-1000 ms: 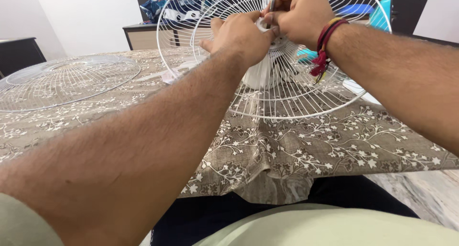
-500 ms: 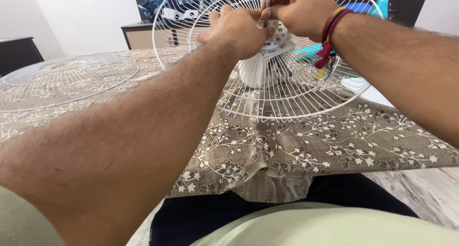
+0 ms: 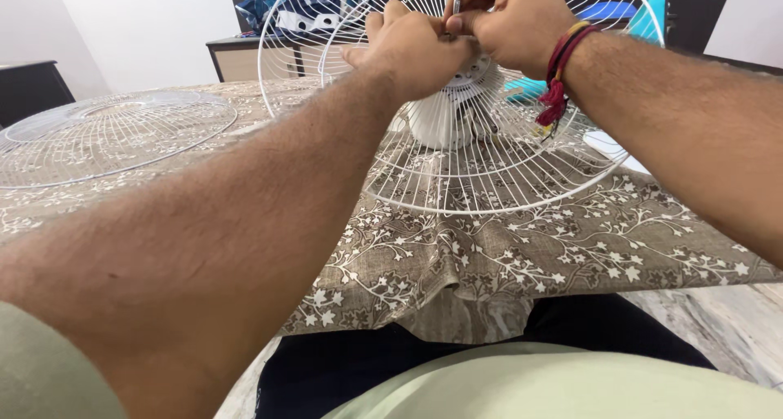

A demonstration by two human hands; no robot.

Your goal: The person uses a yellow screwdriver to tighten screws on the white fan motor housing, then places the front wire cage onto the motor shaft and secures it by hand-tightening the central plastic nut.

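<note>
Both our hands meet at the hub of a white fan guard, a thin metal tool pinched between them.

Well left of our hands a loose wire grille (image 3: 114, 138) lies flat on the patterned tablecloth (image 3: 522, 248). Our left hand (image 3: 412, 48) is curled shut at the hub of the rear fan guard (image 3: 489, 170), which stands tilted with its open face toward us, the white motor housing (image 3: 444, 117) below our knuckles. Our right hand (image 3: 510, 19), touching the left, grips a slim screwdriver (image 3: 454, 7); its long axis runs near upright, tip down into the hub.
</note>
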